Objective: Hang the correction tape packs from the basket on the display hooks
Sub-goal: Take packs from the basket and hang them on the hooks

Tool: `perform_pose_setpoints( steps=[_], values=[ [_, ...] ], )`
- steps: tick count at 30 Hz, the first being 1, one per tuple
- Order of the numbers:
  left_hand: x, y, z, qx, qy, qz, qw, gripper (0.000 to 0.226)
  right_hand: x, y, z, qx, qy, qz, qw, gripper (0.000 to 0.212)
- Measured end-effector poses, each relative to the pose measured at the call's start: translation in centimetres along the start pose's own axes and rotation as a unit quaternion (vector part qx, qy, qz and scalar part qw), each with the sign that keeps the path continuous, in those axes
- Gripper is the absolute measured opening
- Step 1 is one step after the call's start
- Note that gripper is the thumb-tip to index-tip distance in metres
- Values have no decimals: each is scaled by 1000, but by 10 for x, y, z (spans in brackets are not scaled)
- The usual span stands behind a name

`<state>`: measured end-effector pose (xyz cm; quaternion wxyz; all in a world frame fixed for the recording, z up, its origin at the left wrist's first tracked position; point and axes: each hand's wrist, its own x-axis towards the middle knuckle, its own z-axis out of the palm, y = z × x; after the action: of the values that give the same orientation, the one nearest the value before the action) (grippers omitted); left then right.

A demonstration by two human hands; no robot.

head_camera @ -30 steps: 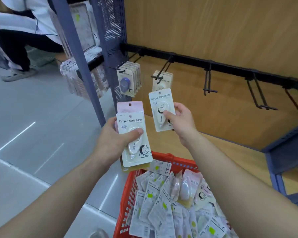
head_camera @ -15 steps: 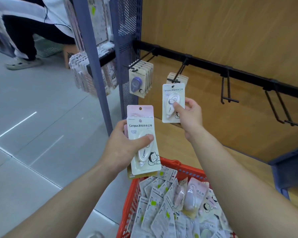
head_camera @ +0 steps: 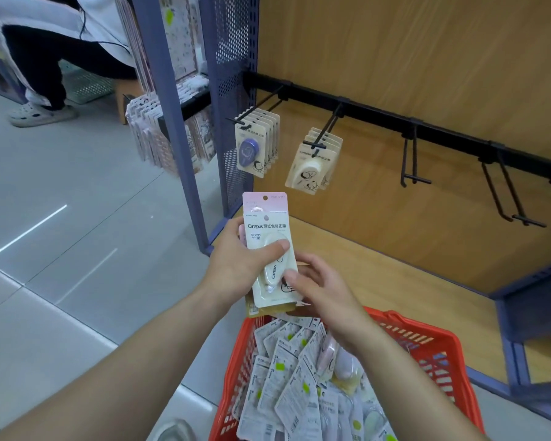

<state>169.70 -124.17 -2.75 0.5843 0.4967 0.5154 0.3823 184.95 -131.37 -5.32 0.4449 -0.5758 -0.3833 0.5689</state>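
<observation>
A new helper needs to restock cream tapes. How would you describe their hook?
Follow the black rail across the wooden panel. From the mesh post at its left end, it is the second hook. Its packs are cream; the first hook's are purple, other hooks hang bare.

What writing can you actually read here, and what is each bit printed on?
"Campus 原纸色修正带": top of the front pack held in the left hand.
"GOOD TIME": same pack, upper left.
"Campus": sideways on the dispenser inside that pack.
"Campus": faintly, on the cream hanging pack; the rest is blurred.
Pink pack behind, purple hanging packs, packs in the basket: print too small or blurred.
</observation>
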Motion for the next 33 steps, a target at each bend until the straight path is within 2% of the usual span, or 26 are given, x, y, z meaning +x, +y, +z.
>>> perform_pose_setpoints(
  steps=[3,8,11,14,16,21,26,33],
  values=[
    [-4,0,5,9,-2,6,1000,43,-9,2,9,-11,32,-16,999,60],
    [-13,7,16,-11,-18,8,1000,34,-19,-4,12,-12,78,-32,996,29],
    [-15,11,20,-5,-26,-15,1000,40,-19,-6,9,5,84,-30,996,22],
    [-11,12,15,-22,-16,-50,998,31,-16,-7,6,95,97,-25,990,19],
    [-8,10,12,-24,-26,-56,998,40,-14,-8,4,134,97,-32,986,21],
    [-8,9,5,51,-47,-36,997,54,-6,-1,6,177,95,-25,979,19],
    [-5,6,-8,76,-34,-34,996,64,12,-7,-10,133,171,-39,976,19],
    [4,0,-23,69,-4,-35,997,62,70,-42,-20,98,209,-67,971,24]
  ],
)
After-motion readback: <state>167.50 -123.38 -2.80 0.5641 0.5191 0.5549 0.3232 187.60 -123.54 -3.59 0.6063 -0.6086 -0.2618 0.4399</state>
